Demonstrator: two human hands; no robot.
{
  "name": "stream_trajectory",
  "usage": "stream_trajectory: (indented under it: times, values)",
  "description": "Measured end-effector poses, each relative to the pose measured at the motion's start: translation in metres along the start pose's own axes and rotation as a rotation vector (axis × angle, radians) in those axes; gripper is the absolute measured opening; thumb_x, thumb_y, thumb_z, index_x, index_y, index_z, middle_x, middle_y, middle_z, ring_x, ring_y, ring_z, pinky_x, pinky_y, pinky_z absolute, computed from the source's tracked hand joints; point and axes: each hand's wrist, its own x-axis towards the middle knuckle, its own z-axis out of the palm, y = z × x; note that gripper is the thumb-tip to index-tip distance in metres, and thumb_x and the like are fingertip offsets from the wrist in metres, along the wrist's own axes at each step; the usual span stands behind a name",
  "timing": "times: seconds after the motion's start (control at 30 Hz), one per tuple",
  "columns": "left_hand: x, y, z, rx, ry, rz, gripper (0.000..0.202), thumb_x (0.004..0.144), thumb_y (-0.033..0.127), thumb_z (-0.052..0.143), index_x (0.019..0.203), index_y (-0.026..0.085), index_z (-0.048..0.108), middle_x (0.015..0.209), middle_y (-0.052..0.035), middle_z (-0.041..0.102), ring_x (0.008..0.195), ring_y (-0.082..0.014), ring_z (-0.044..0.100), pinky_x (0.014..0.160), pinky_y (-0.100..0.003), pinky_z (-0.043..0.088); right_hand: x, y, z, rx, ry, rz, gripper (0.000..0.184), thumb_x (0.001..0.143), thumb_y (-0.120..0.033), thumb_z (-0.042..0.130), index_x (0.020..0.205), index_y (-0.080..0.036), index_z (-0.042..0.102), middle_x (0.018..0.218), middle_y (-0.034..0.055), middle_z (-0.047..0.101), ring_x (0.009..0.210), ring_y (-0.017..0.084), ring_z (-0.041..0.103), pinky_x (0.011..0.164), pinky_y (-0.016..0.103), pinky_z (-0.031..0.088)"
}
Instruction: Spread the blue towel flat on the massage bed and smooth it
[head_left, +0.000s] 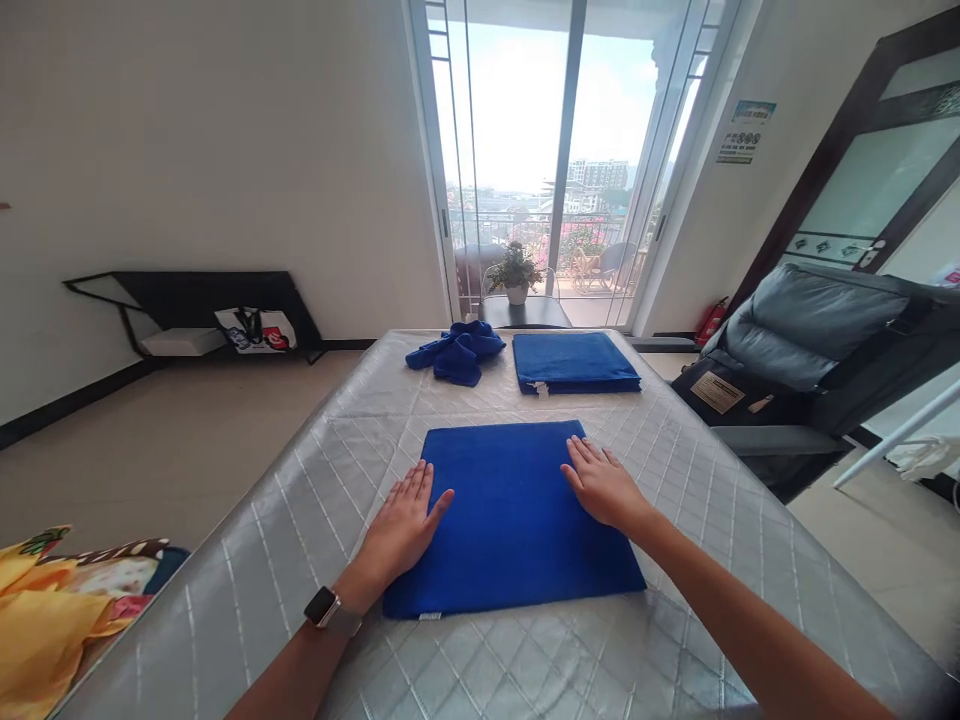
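A blue cloth (510,520), folded into a flat rectangle with a small white tag at its near edge, lies on a silver quilted surface (330,480). My left hand (405,515) rests along the cloth's left edge, fingers stretched out and thumb apart. On the right edge, near the far corner, my right hand (600,480) lies flat with its fingers extended. Neither hand grips anything. Beyond the cloth, a folded blue stack (576,362) with a white tag sits at the right, and a crumpled blue cloth (461,352) is heaped at the left.
A potted plant (516,270) stands on a chair by the glass doors. To the right is a dark armchair (810,330), with a red fire extinguisher (711,322) behind it. Colourful fabrics (60,610) lie at lower left. A black rack (217,300) stands by the left wall.
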Motion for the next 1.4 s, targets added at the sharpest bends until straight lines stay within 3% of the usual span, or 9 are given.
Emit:
stream_trajectory:
  times: [0.23, 0.47, 0.7, 0.8, 0.9, 1.07, 1.17, 1.27, 1.4]
  values:
    - [-0.002, 0.005, -0.009, 0.010, -0.042, -0.044, 0.083, 0.100, 0.063, 0.010, 0.153, 0.003, 0.030, 0.160, -0.0189, 0.030, 0.149, -0.0269, 0.028, 0.123, -0.047, 0.025, 0.053, 0.012, 0.020, 0.045, 0.053, 0.034, 0.069, 0.105, -0.049, 0.015, 0.159, -0.007, 0.020, 0.166, 0.0090, 0.015, 0.153, 0.019, 0.009, 0.124, 0.038, 0.010]
    - [0.001, -0.005, -0.021, -0.006, -0.108, -0.140, 0.079, 0.100, 0.063, 0.016, 0.155, 0.007, 0.027, 0.160, -0.0153, 0.032, 0.149, -0.0255, 0.029, 0.125, -0.050, 0.019, 0.056, 0.018, 0.034, 0.092, 0.104, 0.053, 0.069, 0.104, -0.048, 0.015, 0.159, -0.007, 0.020, 0.166, 0.0081, 0.016, 0.153, 0.019, 0.010, 0.124, 0.038, 0.008]
    - [0.016, -0.006, -0.034, -0.185, 0.009, -0.080, 0.066, 0.103, 0.057, 0.018, 0.151, 0.017, 0.039, 0.157, -0.0101, 0.041, 0.149, -0.0228, 0.030, 0.125, -0.051, 0.018, 0.056, 0.016, 0.032, 0.144, 0.111, 0.063, 0.069, 0.104, -0.048, 0.014, 0.159, -0.006, 0.020, 0.166, 0.0092, 0.016, 0.153, 0.020, 0.009, 0.124, 0.039, 0.006]
    - [0.032, 0.025, -0.043, -0.229, -0.020, 0.029, 0.063, 0.103, 0.056, 0.021, 0.149, 0.018, 0.043, 0.158, -0.0090, 0.039, 0.150, -0.0212, 0.028, 0.125, -0.049, 0.020, 0.054, 0.016, 0.031, 0.164, 0.116, 0.055, 0.068, 0.104, -0.046, 0.015, 0.159, -0.006, 0.022, 0.165, 0.0103, 0.017, 0.153, 0.020, 0.010, 0.124, 0.039, 0.007]
    - [0.058, 0.081, -0.044, -0.206, -0.104, 0.202, 0.062, 0.104, 0.055, 0.022, 0.151, 0.018, 0.039, 0.161, -0.0088, 0.035, 0.151, -0.0197, 0.025, 0.126, -0.046, 0.020, 0.053, 0.015, 0.030, 0.164, 0.130, 0.049, 0.066, 0.104, -0.043, 0.018, 0.158, -0.005, 0.024, 0.165, 0.0116, 0.019, 0.153, 0.021, 0.011, 0.124, 0.039, 0.008]
    - [0.111, 0.186, -0.016, -0.162, -0.101, 0.356, 0.066, 0.104, 0.053, 0.020, 0.151, 0.011, 0.038, 0.160, -0.0150, 0.035, 0.151, -0.0226, 0.025, 0.125, -0.043, 0.023, 0.050, 0.020, 0.031, 0.136, 0.143, 0.011, 0.063, 0.103, -0.037, 0.023, 0.158, -0.007, 0.025, 0.165, 0.0109, 0.019, 0.153, 0.022, 0.013, 0.123, 0.039, 0.011]
    - [0.129, 0.214, 0.003, -0.172, -0.085, 0.391, 0.066, 0.105, 0.049, 0.013, 0.153, 0.009, 0.032, 0.161, -0.0146, 0.032, 0.151, -0.0223, 0.024, 0.125, -0.042, 0.021, 0.049, 0.023, 0.031, 0.120, 0.122, -0.017, 0.062, 0.100, -0.029, 0.027, 0.159, -0.008, 0.024, 0.165, 0.0099, 0.017, 0.153, 0.021, 0.012, 0.123, 0.037, 0.012]
    - [0.131, 0.202, 0.014, -0.171, -0.110, 0.365, 0.070, 0.104, 0.054, 0.011, 0.155, 0.010, 0.028, 0.162, -0.0136, 0.030, 0.151, -0.0223, 0.023, 0.125, -0.043, 0.021, 0.050, 0.023, 0.031, 0.134, 0.125, 0.002, 0.063, 0.101, -0.033, 0.025, 0.159, -0.007, 0.024, 0.165, 0.0101, 0.018, 0.153, 0.022, 0.013, 0.123, 0.038, 0.012]
    - [0.121, 0.139, 0.013, -0.051, -0.150, 0.227, 0.070, 0.102, 0.059, 0.016, 0.155, 0.015, 0.030, 0.162, -0.0118, 0.028, 0.152, -0.0228, 0.021, 0.125, -0.045, 0.021, 0.054, 0.019, 0.031, 0.165, 0.137, 0.037, 0.067, 0.103, -0.042, 0.021, 0.158, -0.004, 0.023, 0.165, 0.0108, 0.020, 0.153, 0.022, 0.013, 0.124, 0.039, 0.009]
